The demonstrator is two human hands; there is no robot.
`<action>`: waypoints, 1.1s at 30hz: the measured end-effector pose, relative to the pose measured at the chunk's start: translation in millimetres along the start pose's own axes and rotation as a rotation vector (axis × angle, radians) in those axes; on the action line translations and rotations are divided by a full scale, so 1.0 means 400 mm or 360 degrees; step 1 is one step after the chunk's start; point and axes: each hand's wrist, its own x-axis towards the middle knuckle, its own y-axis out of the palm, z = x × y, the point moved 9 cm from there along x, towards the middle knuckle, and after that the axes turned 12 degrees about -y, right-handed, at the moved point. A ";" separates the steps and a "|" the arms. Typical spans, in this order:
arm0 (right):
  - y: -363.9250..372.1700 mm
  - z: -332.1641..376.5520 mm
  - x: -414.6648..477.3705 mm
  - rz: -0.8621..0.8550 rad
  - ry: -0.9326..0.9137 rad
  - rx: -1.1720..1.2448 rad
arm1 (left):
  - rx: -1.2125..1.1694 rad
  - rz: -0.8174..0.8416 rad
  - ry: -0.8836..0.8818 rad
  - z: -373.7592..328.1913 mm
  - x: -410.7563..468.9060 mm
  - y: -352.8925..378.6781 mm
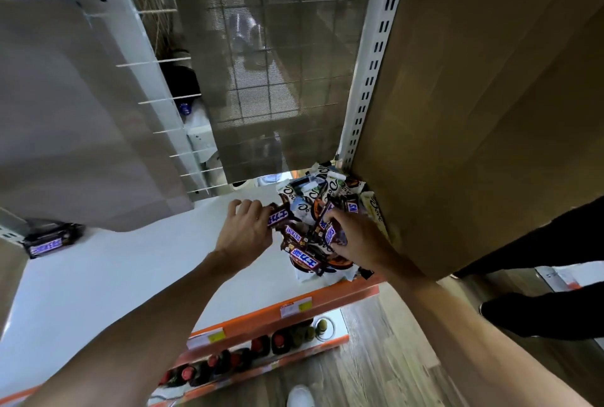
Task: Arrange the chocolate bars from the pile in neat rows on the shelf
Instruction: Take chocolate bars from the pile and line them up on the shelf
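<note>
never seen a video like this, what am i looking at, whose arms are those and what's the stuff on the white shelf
No machine here: a person wears a wide-angle camera on the head, looking down at their own two arms. The white shelf holds a pile of chocolate bars at its right end, next to a cardboard box. The left hand grips a brown bar, the right hand a second brown bar, both at the pile. At the shelf's far left lie more bars.

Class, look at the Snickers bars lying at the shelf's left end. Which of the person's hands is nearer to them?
Left. The left hand is at the left edge of the pile, toward the Snickers bars; the right hand is on the pile, farther right.
</note>
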 end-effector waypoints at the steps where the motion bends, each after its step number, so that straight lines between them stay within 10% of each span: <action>1: 0.008 0.004 0.006 0.0010 0.0035 0.0034 | 0.0004 0.0004 -0.0022 0.018 -0.014 0.002; 12: 0.225 0.092 0.067 0.0408 0.0367 0.0472 | 0.0042 0.0139 -0.0196 0.210 -0.199 0.083; 33: 0.366 0.146 0.040 0.0608 0.0369 -0.0131 | -0.0067 0.0324 -0.0228 0.265 -0.299 0.165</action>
